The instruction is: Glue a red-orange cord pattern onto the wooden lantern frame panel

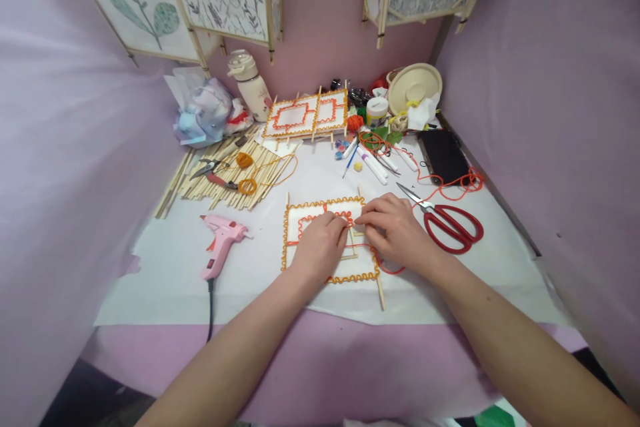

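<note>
A square frame of thin wooden sticks (356, 278) lies on the white sheet, its outer sides wound with wavy orange-yellow cord. Its smaller inner frame is partly wrapped in red-orange cord (303, 222); some sticks there are bare. My left hand (323, 243) rests over the inner frame, with its fingers closed at the upper right corner. Fingertips of my right hand (393, 227) pinch at that same corner, close to my left fingers. Loose red cord (393, 271) trails out beneath my right hand. Exactly how the fingertips grip the cord is partly hidden.
Red-handled scissors (454, 228) lie open right of my right hand. A pink glue gun (220, 247) is at left, below pliers (215, 173) on piled sticks (200, 197). Behind are a second corded frame (305, 117), markers (373, 165), a bottle (251, 90) and a black tablet-like object (444, 155).
</note>
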Demonstrator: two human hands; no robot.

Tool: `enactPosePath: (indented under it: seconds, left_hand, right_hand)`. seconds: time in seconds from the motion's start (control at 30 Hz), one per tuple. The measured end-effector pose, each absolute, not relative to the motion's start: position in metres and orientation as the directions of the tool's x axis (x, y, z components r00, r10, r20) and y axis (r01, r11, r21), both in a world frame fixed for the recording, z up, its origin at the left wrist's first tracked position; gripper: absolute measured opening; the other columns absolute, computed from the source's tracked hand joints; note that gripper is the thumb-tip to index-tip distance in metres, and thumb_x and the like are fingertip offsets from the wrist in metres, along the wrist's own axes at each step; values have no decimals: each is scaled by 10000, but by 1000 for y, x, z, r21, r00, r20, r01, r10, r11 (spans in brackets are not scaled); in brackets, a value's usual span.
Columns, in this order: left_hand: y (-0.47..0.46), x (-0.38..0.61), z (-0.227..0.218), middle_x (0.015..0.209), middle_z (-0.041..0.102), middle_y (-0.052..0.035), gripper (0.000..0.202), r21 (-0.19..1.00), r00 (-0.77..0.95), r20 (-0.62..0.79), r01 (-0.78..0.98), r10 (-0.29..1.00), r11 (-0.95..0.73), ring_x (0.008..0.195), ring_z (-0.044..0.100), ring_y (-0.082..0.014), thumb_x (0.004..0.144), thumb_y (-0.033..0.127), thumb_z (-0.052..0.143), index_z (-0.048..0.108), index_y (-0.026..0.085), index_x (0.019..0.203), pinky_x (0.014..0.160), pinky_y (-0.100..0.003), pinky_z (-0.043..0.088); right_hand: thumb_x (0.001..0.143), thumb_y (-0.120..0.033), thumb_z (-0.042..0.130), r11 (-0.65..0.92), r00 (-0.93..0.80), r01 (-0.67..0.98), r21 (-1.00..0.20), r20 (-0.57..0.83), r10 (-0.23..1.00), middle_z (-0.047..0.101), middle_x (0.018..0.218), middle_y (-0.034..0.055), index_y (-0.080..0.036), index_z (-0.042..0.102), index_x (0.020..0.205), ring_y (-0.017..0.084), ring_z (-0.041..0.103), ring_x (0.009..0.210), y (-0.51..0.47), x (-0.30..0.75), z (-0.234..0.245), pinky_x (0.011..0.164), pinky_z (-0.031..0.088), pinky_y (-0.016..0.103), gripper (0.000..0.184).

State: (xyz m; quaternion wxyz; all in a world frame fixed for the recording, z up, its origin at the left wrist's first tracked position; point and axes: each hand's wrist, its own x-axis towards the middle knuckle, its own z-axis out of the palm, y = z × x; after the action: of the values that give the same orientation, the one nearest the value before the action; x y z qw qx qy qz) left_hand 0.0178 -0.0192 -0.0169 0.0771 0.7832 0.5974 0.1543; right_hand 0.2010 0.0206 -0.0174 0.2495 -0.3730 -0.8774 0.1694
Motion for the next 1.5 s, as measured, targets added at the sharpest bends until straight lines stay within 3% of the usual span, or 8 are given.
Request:
enactPosePath:
  seconds: [0.3,0.53,0.77,1.0,1.17,1.33,1.5]
  left_hand:
    - [-22,17,-16,895,639,-63,157,372,195,158,896,968,-242,847,596,-190,948,199,473,620,168,993,765,-303,458]
    - [-21,16,-16,899,630,-67,187,377,226,164,885,960,-273,851,598,-189,947,208,488,672,175,957,768,-298,463]
    - [-21,17,-14,854,632,-57,144,367,192,161,899,968,-239,818,594,-186,936,192,497,635,154,921,754,-296,459]
    - [-21,16,-13,875,630,-58,138,353,210,130,903,969,-243,826,601,-197,937,205,493,623,165,916,744,-309,467]
    - [-22,14,-6,1037,657,-78,222,390,161,64,904,985,-173,937,622,-221,912,175,495,564,168,1123,826,-347,487]
    - [-26,11,6,1179,617,-114,354,404,120,2,908,993,-111,1061,599,-261,871,144,508,500,159,1225,902,-402,483]
    - [-36,1,7,1220,580,-112,368,447,83,126,885,988,-132,1097,577,-250,874,163,528,500,162,1241,929,-393,475]
  right_hand:
    - [891,-144,509,664,-609,573,-481,292,738,671,1005,48,-231,719,931,232,498,1007,19,199,-19,813,304,396,230]
    - [890,-153,522,655,-614,582,-483,268,743,672,1001,44,-233,725,903,230,495,1009,19,199,-18,819,302,397,219]
    - [883,-133,514,650,-558,586,-484,341,756,674,985,42,-219,710,909,217,507,987,20,200,-18,800,293,386,215]
    - [879,-146,544,661,-596,587,-467,304,743,672,988,34,-228,714,888,222,498,995,19,197,-22,800,290,381,189]
    - [861,-138,540,620,-537,618,-484,316,782,666,987,28,-218,681,886,217,504,987,20,200,-18,798,284,378,164]
    - [805,-181,597,598,-596,614,-515,194,779,625,962,39,-209,636,809,225,480,973,16,206,-10,812,299,367,48]
    - [798,-252,639,619,-650,612,-492,134,748,583,956,54,-206,628,768,235,459,954,8,207,-7,810,310,373,56]
